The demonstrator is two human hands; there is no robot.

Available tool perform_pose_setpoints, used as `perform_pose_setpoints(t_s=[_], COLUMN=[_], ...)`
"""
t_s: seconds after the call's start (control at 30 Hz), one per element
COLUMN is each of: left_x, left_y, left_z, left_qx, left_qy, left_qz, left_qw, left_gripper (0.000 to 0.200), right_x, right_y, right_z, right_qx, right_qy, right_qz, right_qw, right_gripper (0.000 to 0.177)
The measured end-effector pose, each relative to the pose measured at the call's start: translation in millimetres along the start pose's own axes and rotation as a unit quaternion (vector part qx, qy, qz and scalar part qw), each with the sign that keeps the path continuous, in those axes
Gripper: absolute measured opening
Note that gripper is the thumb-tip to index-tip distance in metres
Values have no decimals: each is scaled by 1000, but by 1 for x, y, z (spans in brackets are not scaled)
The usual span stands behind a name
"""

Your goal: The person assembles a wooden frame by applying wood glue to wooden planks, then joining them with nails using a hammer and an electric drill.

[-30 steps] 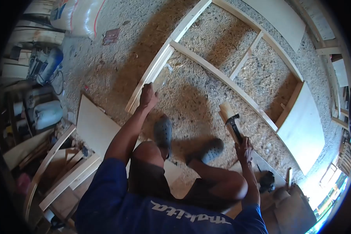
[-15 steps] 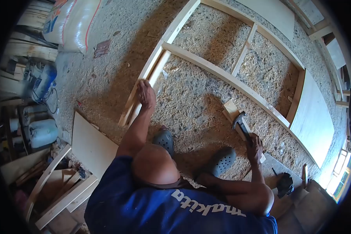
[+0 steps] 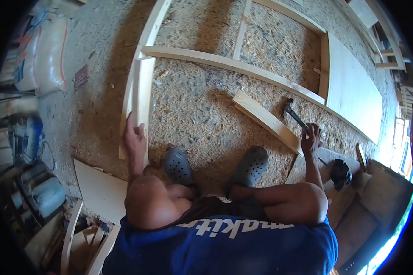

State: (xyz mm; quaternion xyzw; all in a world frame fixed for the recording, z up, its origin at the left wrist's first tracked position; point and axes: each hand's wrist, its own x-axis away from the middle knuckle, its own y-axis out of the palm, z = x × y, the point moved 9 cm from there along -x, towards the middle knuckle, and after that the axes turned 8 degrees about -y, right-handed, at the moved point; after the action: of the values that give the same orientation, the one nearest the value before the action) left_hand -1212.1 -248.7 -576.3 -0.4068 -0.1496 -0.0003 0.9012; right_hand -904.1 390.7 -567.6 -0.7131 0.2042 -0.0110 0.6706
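My left hand (image 3: 134,136) grips a light wooden piece (image 3: 144,87) that lies along the inner side of the frame's left rail (image 3: 129,91). The wooden frame (image 3: 234,66) rests on the floor, with a crossbar meeting the rail near the upper end of that piece. On the right, my right hand (image 3: 311,137) is closed around the handle of a claw hammer (image 3: 294,114), whose head points up and left. Between my hands, a short pair of boards (image 3: 266,120) lies slanted on the floor, left of the hammer.
Sawdust and shavings cover the floor (image 3: 192,110). A pale panel (image 3: 353,87) sits at the frame's right end, another (image 3: 101,185) at lower left. White sacks (image 3: 43,57), a machine (image 3: 32,135) and a plastic jug (image 3: 48,197) stand left. A black bag (image 3: 339,174) lies right.
The view has shifted, moving the frame up and left in it. The hammer has moved off the short boards to their right. The wooden piece by my left hand now shows a wider face.
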Motion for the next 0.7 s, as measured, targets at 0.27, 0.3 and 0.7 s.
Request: perform_pose_setpoints(t_s=[0.27,0.3,0.7], left_x=[-6,-8,76], left_y=[-37,-33,139], left_z=[110,112,3], left_qx=[270,273,357], left_qy=[68,70,-314], left_qz=[-39,-40,-242], left_qw=[960,959,846], left_gripper=[47,47,60], right_x=[-4,-5,-134], right_y=[46,44,-40], right_z=[-93,-90,-180], right_qx=[-168,-182,-238], right_qy=[-21,-34,-130], right_qz=[-197,-190,-254], right_qw=[966,964,928], right_gripper=[67,67,67])
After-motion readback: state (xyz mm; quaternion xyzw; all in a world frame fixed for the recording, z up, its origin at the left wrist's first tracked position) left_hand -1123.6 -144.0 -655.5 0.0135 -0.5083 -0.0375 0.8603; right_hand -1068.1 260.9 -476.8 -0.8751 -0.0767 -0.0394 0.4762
